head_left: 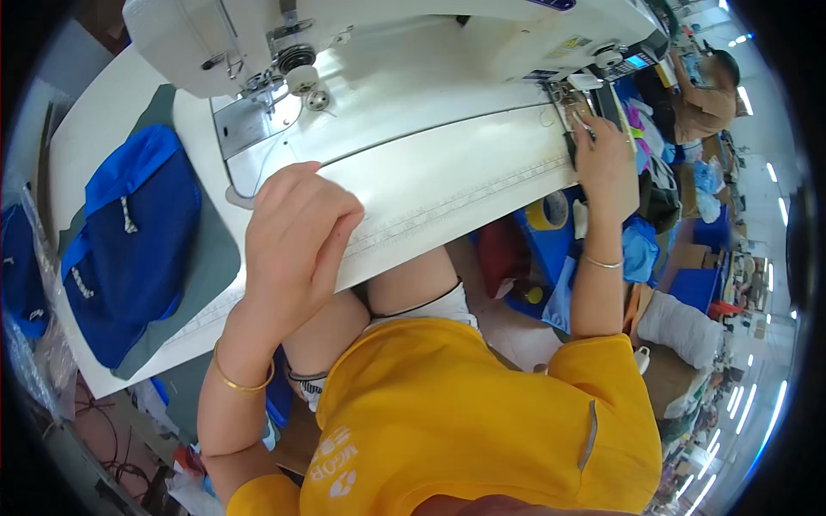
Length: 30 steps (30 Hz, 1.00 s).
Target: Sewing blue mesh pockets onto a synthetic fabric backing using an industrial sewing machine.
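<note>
At the right end of a white sewing table [447, 176], a slim metal piece [588, 129] shows at the fingertips of the right hand [604, 155], beside a cluster of small metal parts [563, 95]. The fingers bend down around this spot, but the piece is too small to tell whether they grip it. Over the table's front edge, well apart from the right hand, the left hand [297, 228] is loosely curled with its back up; its palm is hidden, so whether it holds anything cannot be told.

A ruled scale [465, 193] runs along the front of the pale, glossy tabletop, and a dark seam crosses behind it. Beyond stands a white sewing machine [482, 43], with a lit screen [637, 62] at its right and its needle end at the left. On the table's left part, a blue fabric bag [151, 236] with white cord ends lies on a dark grey-green sheet [211, 258].

Below the right end, a yellow tape roll [547, 212] sits by a blue bin [544, 256]. Farther right, the workroom holds heaped cloth, a pale wrapped bundle [680, 328] and a co-worker [707, 99] in a brown top, with rows of ceiling lights [746, 101] bent along the rim.
</note>
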### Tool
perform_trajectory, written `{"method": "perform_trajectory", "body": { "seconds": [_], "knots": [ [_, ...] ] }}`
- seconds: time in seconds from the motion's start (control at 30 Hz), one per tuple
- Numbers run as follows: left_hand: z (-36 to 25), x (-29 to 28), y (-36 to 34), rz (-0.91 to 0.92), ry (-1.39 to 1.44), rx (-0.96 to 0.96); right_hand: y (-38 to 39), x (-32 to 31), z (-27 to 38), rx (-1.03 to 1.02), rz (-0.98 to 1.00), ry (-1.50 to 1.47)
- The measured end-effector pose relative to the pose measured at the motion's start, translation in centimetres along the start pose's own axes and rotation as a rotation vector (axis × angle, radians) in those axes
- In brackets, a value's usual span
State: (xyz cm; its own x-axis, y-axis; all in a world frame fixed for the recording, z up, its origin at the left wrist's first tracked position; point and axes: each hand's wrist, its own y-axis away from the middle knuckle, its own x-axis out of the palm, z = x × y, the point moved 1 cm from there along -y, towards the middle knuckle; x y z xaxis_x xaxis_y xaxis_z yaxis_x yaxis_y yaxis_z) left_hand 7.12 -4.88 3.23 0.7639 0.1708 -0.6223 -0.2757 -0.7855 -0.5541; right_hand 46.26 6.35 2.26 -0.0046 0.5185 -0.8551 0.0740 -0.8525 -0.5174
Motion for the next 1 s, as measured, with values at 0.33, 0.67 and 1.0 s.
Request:
{"method": "perform_trajectory", "body": {
  "seconds": [0.33, 0.67, 1.0],
  "knots": [
    [0.3, 0.3, 0.1, -0.127, 0.249, -0.254, 0.7, -1.1, -0.7, 0.41, 0.041, -0.076],
    [0.1, -0.4, -0.3, -0.292, 0.599, -0.473, 7.3, -4.3, 18.8, 0.039, 0.845, -1.49],
    [-0.3, -0.8, -0.1, -0.264, 0.496, -0.521, 5.2, -4.8, 22.8, 0.162, 0.705, -1.751]
  ]
}}
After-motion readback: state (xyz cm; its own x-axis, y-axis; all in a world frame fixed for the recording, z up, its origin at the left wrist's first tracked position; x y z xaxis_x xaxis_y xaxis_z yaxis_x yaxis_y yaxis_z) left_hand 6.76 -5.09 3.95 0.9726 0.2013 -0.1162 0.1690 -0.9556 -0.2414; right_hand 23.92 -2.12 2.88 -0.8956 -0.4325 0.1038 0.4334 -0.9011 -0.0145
